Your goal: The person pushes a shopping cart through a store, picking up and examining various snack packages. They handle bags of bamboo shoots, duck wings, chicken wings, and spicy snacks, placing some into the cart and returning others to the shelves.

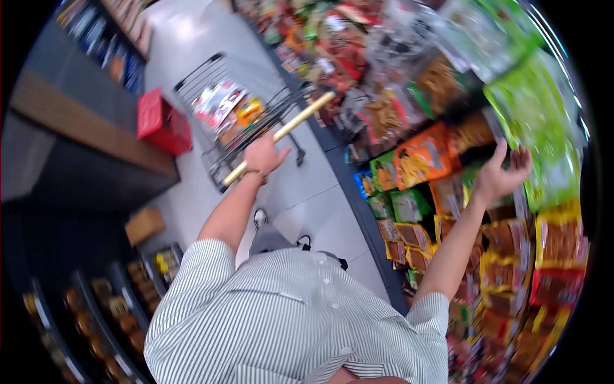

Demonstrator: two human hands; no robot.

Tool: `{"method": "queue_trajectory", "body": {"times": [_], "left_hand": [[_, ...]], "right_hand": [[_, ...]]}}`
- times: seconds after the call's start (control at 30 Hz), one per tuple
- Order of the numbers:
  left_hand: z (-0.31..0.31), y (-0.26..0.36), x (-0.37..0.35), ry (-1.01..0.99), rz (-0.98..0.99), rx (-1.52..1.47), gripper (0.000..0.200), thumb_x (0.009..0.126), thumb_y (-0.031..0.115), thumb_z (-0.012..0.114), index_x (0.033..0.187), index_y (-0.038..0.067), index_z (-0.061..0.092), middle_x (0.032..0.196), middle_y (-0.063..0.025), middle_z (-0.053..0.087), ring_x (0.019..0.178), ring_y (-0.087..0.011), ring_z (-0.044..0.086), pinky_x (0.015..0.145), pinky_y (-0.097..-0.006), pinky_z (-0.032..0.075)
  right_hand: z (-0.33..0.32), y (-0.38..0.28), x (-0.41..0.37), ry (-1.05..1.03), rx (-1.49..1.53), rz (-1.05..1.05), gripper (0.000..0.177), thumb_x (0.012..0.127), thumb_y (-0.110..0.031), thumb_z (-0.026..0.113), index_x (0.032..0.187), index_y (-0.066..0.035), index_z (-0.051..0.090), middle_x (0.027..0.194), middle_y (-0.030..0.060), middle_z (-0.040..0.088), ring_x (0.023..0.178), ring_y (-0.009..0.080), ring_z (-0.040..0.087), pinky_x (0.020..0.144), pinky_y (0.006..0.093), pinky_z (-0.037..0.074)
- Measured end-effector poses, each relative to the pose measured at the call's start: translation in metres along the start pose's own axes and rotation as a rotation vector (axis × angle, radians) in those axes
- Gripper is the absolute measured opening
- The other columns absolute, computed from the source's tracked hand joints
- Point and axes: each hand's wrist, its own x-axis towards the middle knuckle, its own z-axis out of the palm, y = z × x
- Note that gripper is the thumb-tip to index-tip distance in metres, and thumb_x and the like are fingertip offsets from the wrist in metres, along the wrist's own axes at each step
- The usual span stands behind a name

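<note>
Two bare hands are at work between a shopping cart (192, 75) and a packed snack display. The left hand (263, 155) is closed around the pale yellow cart handle (306, 116), its thumb sticking out to the side, and a band (259, 173) circles that wrist. The right hand (504, 176) is raised at the display with its fingers spread and slightly curled, holding nothing visible. It is nearest to the large bright green snack bags (534, 112); whether a fingertip touches them or the shelf edge, I cannot tell.

Inside the wire basket of the cart, ahead of the handle, lie a white and red package (220, 102) and a yellow-orange package (250, 111). An orange snack bag (423, 155) stands on the display to the left of the right hand, with a smaller green bag (383, 171) beside it. Below the right hand, rows of yellow-edged packets (502, 272) fill the display, and clear bags with red print (385, 115) are stacked higher up.

Across the aisle, a red box (158, 121) sits against a dark counter (70, 153), near the cart. A brown cardboard box (144, 226) rests lower down, close to black shelves (118, 294) of packaged goods. Light gray tiles (326, 214) cover the floor beneath the person's shoes (260, 219).
</note>
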Motion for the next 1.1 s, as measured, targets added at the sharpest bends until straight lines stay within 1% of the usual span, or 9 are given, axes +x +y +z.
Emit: {"method": "queue_trajectory", "body": {"times": [0.1,0.27,0.43,0.5,0.53,0.63,0.8,1.03,1.1], "left_hand": [[0.001,-0.008,-0.010,-0.027,0.010,-0.041,0.064,0.083,0.067,0.067,0.111,0.009,0.061,0.087,-0.0144,0.071,0.080,-0.0340,0.071,0.069,-0.0457,0.056],[-0.011,-0.023,-0.034,-0.071,0.013,-0.161,0.063,0.083,0.065,0.068,0.113,0.010,0.065,0.087,-0.0134,0.072,0.080,-0.0335,0.071,0.069,-0.0454,0.056],[-0.037,-0.064,-0.074,-0.187,0.064,-0.201,0.061,0.084,0.062,0.067,0.116,0.010,0.067,0.087,-0.0131,0.070,0.079,-0.0323,0.070,0.068,-0.0454,0.056],[-0.037,-0.069,-0.077,-0.209,0.081,-0.224,0.060,0.084,0.062,0.067,0.115,0.010,0.067,0.087,-0.0130,0.069,0.077,-0.0320,0.069,0.066,-0.0458,0.055],[-0.040,-0.077,-0.083,-0.221,0.103,-0.240,0.060,0.085,0.061,0.067,0.115,0.010,0.067,0.086,-0.0129,0.069,0.076,-0.0319,0.069,0.065,-0.0457,0.055],[-0.057,-0.103,-0.098,-0.229,0.143,-0.256,0.053,0.085,0.055,0.069,0.110,0.009,0.067,0.084,-0.0112,0.070,0.075,-0.0306,0.070,0.064,-0.0432,0.055],[-0.078,-0.133,-0.105,-0.264,0.137,-0.315,0.053,0.086,0.057,0.068,0.109,0.009,0.070,0.082,-0.0118,0.071,0.072,-0.0310,0.070,0.065,-0.0422,0.055],[-0.070,-0.165,-0.098,-0.118,0.158,-0.319,0.047,0.084,0.055,0.073,0.105,0.013,0.075,0.076,-0.0054,0.071,0.065,-0.0239,0.067,0.060,-0.0368,0.055],[-0.070,-0.167,-0.091,-0.099,0.161,-0.324,0.044,0.083,0.053,0.075,0.104,0.013,0.076,0.077,-0.0047,0.072,0.065,-0.0231,0.067,0.060,-0.0359,0.055]], "right_hand": [[0.025,-0.023,-0.052,-0.233,0.138,0.058,0.049,0.089,-0.010,0.079,0.128,0.004,0.053,0.121,0.0111,0.062,0.105,0.0193,0.060,0.096,0.0329,0.048],[0.086,-0.029,-0.155,-0.742,0.246,0.382,0.039,0.092,-0.013,0.075,0.126,0.000,0.059,0.108,0.0056,0.064,0.098,0.0145,0.060,0.089,0.0308,0.050],[0.145,-0.089,-0.231,-1.169,0.153,0.449,0.046,0.090,-0.018,0.076,0.129,0.001,0.060,0.113,0.0131,0.069,0.104,0.0211,0.065,0.093,0.0344,0.051],[0.170,-0.057,-0.266,-1.262,0.081,0.285,0.050,0.088,-0.021,0.077,0.129,0.001,0.060,0.115,0.0169,0.069,0.106,0.0283,0.066,0.093,0.0381,0.051],[0.176,-0.068,-0.273,-1.289,0.059,0.242,0.051,0.086,-0.023,0.076,0.128,0.001,0.060,0.118,0.0189,0.068,0.109,0.0351,0.063,0.095,0.0422,0.050],[0.190,-0.091,-0.301,-1.375,-0.128,-0.029,0.054,0.085,-0.029,0.075,0.129,-0.001,0.060,0.123,0.0197,0.064,0.116,0.0406,0.056,0.098,0.0478,0.046],[0.189,-0.121,-0.327,-1.499,-0.282,0.213,0.062,0.081,-0.031,0.077,0.136,-0.012,0.057,0.128,0.0198,0.065,0.116,0.0400,0.063,0.096,0.0458,0.050],[0.200,-0.117,-0.343,-1.485,-0.162,0.399,0.062,0.082,-0.030,0.077,0.136,-0.007,0.058,0.126,0.0239,0.067,0.116,0.0411,0.064,0.098,0.0448,0.050],[0.212,-0.117,-0.338,-1.578,-0.220,0.487,0.061,0.083,-0.028,0.075,0.136,-0.006,0.058,0.125,0.0258,0.067,0.116,0.0419,0.064,0.098,0.0444,0.050]]}}
